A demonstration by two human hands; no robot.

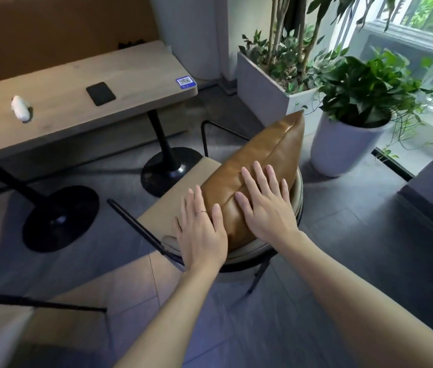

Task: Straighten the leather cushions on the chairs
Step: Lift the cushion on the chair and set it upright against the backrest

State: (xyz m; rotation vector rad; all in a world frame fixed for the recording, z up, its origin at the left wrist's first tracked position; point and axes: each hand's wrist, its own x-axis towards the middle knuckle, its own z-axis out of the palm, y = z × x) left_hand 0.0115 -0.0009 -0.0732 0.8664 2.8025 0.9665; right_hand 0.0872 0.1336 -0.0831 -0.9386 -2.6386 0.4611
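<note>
My left hand (201, 232) lies flat with fingers spread against the near side of the tan leather cushion (260, 166), and my right hand (265, 203), just at its 2 o'clock, presses open-palmed on the cushion's top face, so neither hand grips anything. The cushion stands on edge against the rounded back of the chair (236, 251), its far corner pointing to 1 o'clock toward the white plant pot (342, 150). I judge I'm mid-pat, squaring it up; next I should press evenly so it sits upright and centred.

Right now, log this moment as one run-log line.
left hand: flat on cushion | right hand: flat on cushion | cushion: upright on chair
</note>
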